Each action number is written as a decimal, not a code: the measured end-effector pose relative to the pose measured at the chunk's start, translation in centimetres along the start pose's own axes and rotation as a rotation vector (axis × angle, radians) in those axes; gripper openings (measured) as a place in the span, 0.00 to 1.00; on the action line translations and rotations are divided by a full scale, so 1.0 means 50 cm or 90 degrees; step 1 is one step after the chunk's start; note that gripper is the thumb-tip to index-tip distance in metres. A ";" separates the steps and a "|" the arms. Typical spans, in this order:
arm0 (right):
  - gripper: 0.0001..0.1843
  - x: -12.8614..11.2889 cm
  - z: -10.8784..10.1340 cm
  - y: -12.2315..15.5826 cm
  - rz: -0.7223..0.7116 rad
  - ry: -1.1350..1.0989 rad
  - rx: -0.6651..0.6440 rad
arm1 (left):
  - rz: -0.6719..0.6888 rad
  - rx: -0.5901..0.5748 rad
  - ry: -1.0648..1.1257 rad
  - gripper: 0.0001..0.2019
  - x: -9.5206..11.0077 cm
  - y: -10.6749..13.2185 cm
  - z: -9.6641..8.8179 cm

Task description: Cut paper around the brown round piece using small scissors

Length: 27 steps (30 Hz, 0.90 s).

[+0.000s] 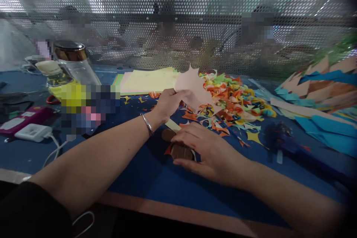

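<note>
Between the thumb and fingers of my left hand (170,105) is a pale pink paper cutout (191,83) with pointed, scalloped edges, raised above the table. My right hand (205,148) lies lower and nearer, its fingers curved around a small brown block-like object (182,151) on the blue tabletop. The hand covers part of that object, so its exact kind is hidden. A flat brown round piece (168,135) shows just beyond it. Behind the cutout spreads a heap of colourful paper scraps (237,96).
Stacked coloured paper sheets (147,80) lie at the back. On the left stand a glass bottle (80,63) and a white charger (33,132) with a cable. A dark blue tool (304,156) and folded blue paper (329,130) are on the right. A perforated metal screen (178,33) closes off the back.
</note>
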State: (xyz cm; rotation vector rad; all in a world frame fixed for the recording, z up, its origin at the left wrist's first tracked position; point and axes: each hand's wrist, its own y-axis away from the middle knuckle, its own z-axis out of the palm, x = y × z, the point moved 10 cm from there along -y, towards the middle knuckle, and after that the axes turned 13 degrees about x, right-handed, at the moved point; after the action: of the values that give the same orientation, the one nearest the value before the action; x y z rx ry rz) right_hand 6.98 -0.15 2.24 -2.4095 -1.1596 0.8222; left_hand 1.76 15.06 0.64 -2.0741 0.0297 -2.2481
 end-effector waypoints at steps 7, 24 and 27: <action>0.15 0.023 0.004 0.010 0.075 -0.069 -0.044 | -0.004 -0.043 0.003 0.19 0.007 0.013 0.013; 0.12 0.042 0.003 -0.008 0.090 -0.012 0.000 | 0.051 0.014 0.039 0.12 -0.005 -0.014 -0.002; 0.14 0.049 0.016 -0.028 0.071 0.040 0.012 | 0.063 0.001 0.090 0.07 -0.001 -0.019 -0.001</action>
State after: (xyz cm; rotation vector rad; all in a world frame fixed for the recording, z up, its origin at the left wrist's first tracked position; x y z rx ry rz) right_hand 6.87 2.67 1.52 -2.4845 -0.9966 0.7806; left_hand 1.65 15.99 0.63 -1.8657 0.1365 -2.3293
